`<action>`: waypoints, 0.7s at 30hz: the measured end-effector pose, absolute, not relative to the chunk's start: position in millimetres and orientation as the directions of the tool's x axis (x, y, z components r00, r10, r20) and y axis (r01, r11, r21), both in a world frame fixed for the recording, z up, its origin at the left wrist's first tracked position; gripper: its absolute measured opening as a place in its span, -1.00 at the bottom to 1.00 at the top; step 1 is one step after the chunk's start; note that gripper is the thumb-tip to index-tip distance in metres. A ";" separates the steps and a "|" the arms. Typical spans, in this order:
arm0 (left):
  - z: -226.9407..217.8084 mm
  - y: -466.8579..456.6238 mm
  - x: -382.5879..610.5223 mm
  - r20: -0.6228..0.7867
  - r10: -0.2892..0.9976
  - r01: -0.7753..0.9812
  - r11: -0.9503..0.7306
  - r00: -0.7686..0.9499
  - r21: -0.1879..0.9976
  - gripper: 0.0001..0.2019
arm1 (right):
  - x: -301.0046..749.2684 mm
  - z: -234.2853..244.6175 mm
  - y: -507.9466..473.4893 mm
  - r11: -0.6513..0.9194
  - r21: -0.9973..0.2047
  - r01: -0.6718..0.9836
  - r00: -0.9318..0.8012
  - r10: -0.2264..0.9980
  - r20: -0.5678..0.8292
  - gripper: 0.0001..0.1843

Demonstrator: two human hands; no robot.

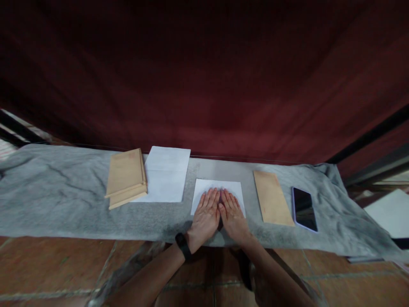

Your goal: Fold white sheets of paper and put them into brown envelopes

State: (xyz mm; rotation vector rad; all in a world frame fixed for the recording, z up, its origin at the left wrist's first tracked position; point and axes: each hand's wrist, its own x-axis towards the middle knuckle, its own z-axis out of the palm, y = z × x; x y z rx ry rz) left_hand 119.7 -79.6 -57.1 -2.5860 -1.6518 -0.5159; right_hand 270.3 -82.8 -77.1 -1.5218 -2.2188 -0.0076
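A white sheet of paper (204, 185), seemingly folded, lies in front of me on the grey cloth. Both palms press flat on it side by side: my left hand (206, 217), with a black band on the wrist, and my right hand (233, 215). Their fingers are stretched out and point away from me. The hands cover the near middle of the paper. To the right of my right hand rests a single brown envelope (274, 198). Left of my left hand is a larger white sheet (168, 175) with a crease across it, partly under a stack of brown envelopes (125, 172).
A phone (305, 209) in a purple case lies right of the single envelope. The grey cloth (64, 192) covers the long, narrow surface. Behind it hangs a dark red curtain (204, 85). Tiled floor (57, 260) shows below. A white flat object (391, 213) stands at far right.
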 end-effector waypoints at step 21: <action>-62.9 -83.4 102.9 0.178 0.909 0.908 -0.400 0.376 0.126 -0.48 | 288.0 -81.6 -84.1 0.288 -0.065 0.956 -0.250 0.908 0.337 -0.41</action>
